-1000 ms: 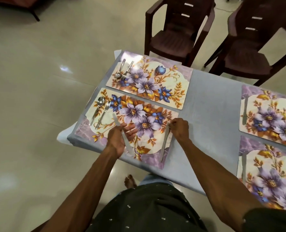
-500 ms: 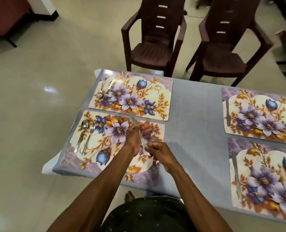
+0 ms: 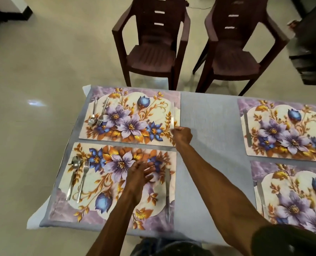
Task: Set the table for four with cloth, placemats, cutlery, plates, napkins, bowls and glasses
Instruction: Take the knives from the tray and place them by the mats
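Note:
A grey cloth covers the table, with four floral placemats on it. My right hand is curled at the right edge of the far left placemat and pinches the near end of a knife that lies along that edge. My left hand hovers with fingers spread over the near left placemat and holds nothing. A second knife lies on the near mat's right side. Each left mat has a spoon and fork at its left.
Two more placemats on the right each carry a knife along their left edge. Two dark brown plastic chairs stand at the table's far side. The table's left edge drops to a shiny tiled floor.
The knife went from my left hand to my right, which reached forward and set it along the far left mat's right edge. My left hand is now empty and spread.

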